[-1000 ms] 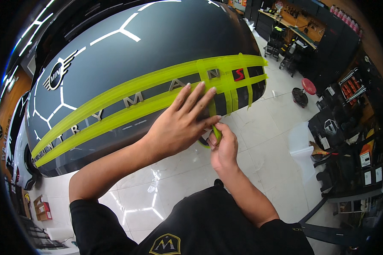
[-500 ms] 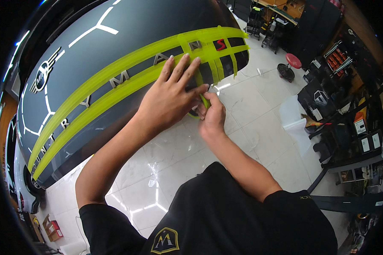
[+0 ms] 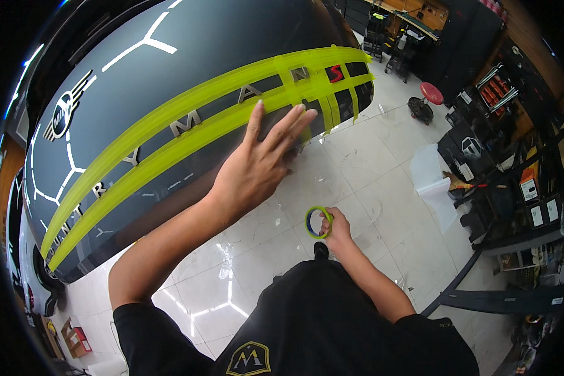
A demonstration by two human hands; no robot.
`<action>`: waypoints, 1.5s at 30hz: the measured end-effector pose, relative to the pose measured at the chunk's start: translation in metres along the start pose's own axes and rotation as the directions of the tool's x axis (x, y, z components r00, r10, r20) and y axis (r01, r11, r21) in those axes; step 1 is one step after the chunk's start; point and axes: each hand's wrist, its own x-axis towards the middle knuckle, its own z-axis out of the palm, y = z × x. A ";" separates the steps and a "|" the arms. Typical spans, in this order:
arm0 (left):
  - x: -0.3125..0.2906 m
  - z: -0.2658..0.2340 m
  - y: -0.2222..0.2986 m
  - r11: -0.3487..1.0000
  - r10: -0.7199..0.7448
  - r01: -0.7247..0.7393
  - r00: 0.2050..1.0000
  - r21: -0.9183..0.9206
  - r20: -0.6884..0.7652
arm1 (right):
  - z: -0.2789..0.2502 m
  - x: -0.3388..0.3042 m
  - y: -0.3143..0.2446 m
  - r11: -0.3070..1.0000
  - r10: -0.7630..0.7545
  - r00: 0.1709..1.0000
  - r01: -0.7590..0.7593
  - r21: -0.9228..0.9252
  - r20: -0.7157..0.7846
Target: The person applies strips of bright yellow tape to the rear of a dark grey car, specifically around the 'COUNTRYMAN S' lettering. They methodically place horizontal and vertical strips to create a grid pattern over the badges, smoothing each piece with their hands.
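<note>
A dark grey car panel with chrome letters fills the upper left. Two long strips of yellow-green masking tape run along it above and below the letters, with short cross strips near the right end. My left hand lies flat on the panel's lower edge over the lower strip, fingers spread. My right hand is lower, away from the panel, over the floor. It holds a small roll of yellow-green tape with a blue inner ring.
A glossy white tiled floor lies below the panel. A red round stool stands at the upper right. Dark tool carts and shelves line the right side. A white sheet lies on the floor near them.
My right hand has dropped from the panel's edge down toward my body, taking the tape roll with it. My left hand stays pressed on the panel.
</note>
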 end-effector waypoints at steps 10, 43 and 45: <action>-0.065 0.015 0.090 0.079 -0.490 0.205 0.860 -0.976 0.141 | 0.042 -0.121 -0.039 0.833 -0.363 0.723 0.535 -0.143 0.588; -0.048 0.015 0.105 0.352 -0.803 0.278 0.580 -0.894 -0.136 | 0.079 -0.138 -0.092 0.313 -0.298 0.501 0.855 -0.413 0.812; -0.041 0.000 0.097 0.378 -0.774 0.253 0.614 -0.890 -0.154 | 0.077 -0.126 -0.097 0.498 -0.224 0.610 0.742 -0.449 0.760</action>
